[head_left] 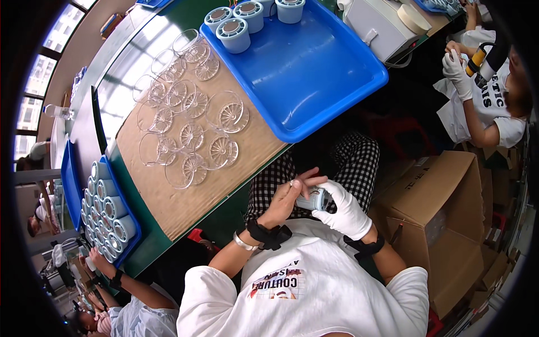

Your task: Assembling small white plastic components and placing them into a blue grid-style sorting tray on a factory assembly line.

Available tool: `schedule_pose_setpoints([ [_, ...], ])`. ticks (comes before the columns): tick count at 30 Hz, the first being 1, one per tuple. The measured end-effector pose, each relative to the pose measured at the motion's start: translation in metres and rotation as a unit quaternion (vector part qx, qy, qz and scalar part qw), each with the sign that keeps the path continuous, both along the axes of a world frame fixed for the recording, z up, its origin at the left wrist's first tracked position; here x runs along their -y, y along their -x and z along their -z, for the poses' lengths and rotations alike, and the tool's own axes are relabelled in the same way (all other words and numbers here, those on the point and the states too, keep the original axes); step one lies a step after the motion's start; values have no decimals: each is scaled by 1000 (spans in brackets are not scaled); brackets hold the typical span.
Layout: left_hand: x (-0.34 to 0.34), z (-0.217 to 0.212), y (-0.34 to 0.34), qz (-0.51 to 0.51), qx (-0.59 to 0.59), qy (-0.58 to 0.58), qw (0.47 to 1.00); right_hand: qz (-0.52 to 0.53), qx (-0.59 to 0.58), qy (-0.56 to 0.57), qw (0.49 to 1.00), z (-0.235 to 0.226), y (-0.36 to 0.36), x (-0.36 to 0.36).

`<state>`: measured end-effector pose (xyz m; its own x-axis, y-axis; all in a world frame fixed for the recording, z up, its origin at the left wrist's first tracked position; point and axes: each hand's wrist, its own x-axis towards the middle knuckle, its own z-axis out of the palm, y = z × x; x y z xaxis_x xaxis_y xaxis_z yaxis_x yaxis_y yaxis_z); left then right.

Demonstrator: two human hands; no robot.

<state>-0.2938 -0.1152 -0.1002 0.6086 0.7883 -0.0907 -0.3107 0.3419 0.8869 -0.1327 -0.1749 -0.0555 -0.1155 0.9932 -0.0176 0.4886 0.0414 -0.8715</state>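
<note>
My left hand (285, 201) is bare, with a ring, a bracelet and a black wrist strap. My right hand (346, 212) wears a white glove. Both are closed around one small light-blue cylindrical part (312, 199), held over my lap in checked trousers. The gloved hand cups the part from the right and the bare fingers cover its left end. In front of me a brown cardboard sheet (168, 196) on the green table carries several clear round plastic pieces (193, 121). A large blue tray (314, 73) beyond holds several more light-blue cylinders (233, 35) at its far corner.
A second blue tray (72, 185) packed with light-blue cylinders (106, 210) lies at the table's left end. An open cardboard box (432, 224) stands on my right. A white machine (376, 25) sits at the top. One co-worker in white gloves (457, 73) works upper right, another's arm (135, 283) lower left.
</note>
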Motion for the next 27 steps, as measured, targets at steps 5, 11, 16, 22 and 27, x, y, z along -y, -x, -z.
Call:
schedule_pose_setpoints([
  [5,-2,10,33,44,163,-6,986,-67,-9,-58,996,-11,5,0],
  [11,1,-16,35,-71,138,198,968,-88,-35,-40,995,-8,6,-6],
  [16,1,-33,41,-52,104,96,988,-73,-125,-6,989,-6,0,-1],
  [22,11,-27,42,79,-14,-69,994,-43,-128,28,990,-17,-5,3],
  [27,16,-39,35,62,-82,-158,982,-44,-98,4,994,-20,-10,4],
])
